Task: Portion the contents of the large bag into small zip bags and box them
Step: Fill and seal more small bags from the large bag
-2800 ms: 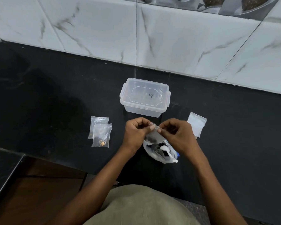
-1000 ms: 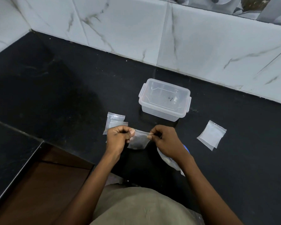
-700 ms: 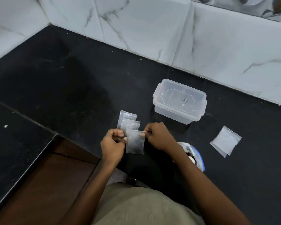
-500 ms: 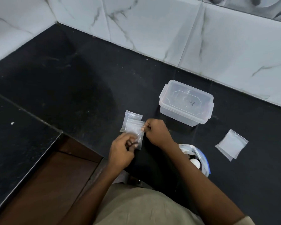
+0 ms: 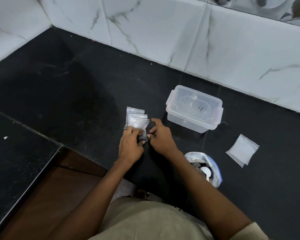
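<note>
A filled small zip bag [image 5: 139, 124] lies on top of two other small zip bags [image 5: 134, 110] on the black counter. My left hand [image 5: 130, 146] pinches the lower end of the top bag between thumb and fingers. My right hand [image 5: 160, 135] hovers just right of the bags with its fingers loosely spread, holding nothing. The large bag [image 5: 213, 170] stands open by my right forearm with dark contents and a white spoon [image 5: 205, 171] inside. A clear plastic box [image 5: 194, 110] with its lid on sits behind my right hand.
A small stack of empty zip bags [image 5: 242, 149] lies at the right of the counter. White marble tiles [image 5: 163, 32] form the wall behind and to the left. The counter's front edge [image 5: 47, 141] steps down to a lower black ledge at the left.
Both hands carried the filled bag left from above the large bag and laid it on the pile of small bags. My right hand has let go of its top edge.
</note>
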The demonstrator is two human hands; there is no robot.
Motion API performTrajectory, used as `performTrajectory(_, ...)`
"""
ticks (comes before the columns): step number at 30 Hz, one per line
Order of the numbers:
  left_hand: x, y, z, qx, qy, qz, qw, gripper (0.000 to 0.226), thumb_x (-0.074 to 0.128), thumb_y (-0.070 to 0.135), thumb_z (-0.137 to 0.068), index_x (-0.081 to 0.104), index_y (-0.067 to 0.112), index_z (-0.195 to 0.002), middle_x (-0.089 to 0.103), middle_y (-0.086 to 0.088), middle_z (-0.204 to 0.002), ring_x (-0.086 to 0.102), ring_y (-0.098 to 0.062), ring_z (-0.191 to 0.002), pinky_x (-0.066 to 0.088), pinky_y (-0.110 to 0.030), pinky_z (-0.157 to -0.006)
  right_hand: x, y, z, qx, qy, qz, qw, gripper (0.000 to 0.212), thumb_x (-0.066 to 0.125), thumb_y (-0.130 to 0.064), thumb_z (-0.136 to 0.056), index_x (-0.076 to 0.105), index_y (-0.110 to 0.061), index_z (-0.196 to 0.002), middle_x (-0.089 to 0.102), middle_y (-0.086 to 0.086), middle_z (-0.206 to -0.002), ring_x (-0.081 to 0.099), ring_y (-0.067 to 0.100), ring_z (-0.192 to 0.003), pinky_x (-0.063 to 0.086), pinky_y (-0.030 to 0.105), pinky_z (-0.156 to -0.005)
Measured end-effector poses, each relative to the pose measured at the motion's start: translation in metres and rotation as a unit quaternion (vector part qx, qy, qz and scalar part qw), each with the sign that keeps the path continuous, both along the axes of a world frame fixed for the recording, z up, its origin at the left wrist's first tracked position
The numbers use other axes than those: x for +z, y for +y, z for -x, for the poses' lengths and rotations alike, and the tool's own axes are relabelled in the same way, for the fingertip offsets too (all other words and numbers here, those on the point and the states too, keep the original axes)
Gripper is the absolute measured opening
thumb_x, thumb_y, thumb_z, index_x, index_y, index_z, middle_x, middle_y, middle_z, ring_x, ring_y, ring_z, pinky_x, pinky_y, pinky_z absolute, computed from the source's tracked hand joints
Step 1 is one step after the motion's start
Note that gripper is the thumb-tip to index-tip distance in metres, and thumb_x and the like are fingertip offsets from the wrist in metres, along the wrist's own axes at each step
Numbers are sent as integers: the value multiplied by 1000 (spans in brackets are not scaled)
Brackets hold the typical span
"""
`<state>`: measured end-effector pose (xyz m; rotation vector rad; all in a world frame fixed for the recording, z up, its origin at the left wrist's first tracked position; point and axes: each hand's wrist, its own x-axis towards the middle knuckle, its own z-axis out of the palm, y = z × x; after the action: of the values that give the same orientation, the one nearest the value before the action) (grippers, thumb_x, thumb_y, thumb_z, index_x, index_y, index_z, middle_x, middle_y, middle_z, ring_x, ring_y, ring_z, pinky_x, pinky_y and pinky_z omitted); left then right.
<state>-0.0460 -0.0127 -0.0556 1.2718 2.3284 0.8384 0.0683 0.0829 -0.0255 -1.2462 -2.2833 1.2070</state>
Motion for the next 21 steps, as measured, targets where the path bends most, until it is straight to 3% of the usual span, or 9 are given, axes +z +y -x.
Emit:
performTrajectory(8, 13, 11, -52, -67, -61, -87, 992, 31, 64, 2, -80, 66, 16, -107, 58, 4, -103, 59, -16, -97, 55, -42, -80, 7, -4, -51, -53, 44, -25, 997, 44, 61, 3, -75, 67, -11, -116, 71, 3, -97, 69, 17, -88, 57, 38, -88)
performTrajectory(13, 24, 36, -104, -173, -97, -117, 973, 36, 61, 4, -81, 67, 16, -114, 66, 3, -105, 64, -12, -93, 56, -34, -81, 14, -2, -121, -174, 67, -74, 980, 32, 63, 0, -79, 73, -13, -106, 74, 0, -100, 70, 14, -93, 57, 34, -87)
performTrajectory(18, 31, 62, -154, -265, -114, -79, 954, 40, 64, 2, -81, 68, 15, -118, 68, 4, -109, 64, -7, -96, 55, -28, -87, 19, 10, -196, -346, -6, -152, 926, 26, 60, 2, -82, 74, -11, -100, 70, 4, -99, 67, 21, -91, 55, 34, -80)
performTrajectory(21, 33, 73, -176, -296, -96, -34, 950, 34, 66, 8, -86, 68, 17, -119, 67, 6, -113, 62, -7, -102, 50, -24, -91, 11, 23, -235, -391, -141, -114, 902, 37, 63, -9, -82, 69, -14, -118, 63, 8, -118, 57, 28, -110, 51, 38, -87)
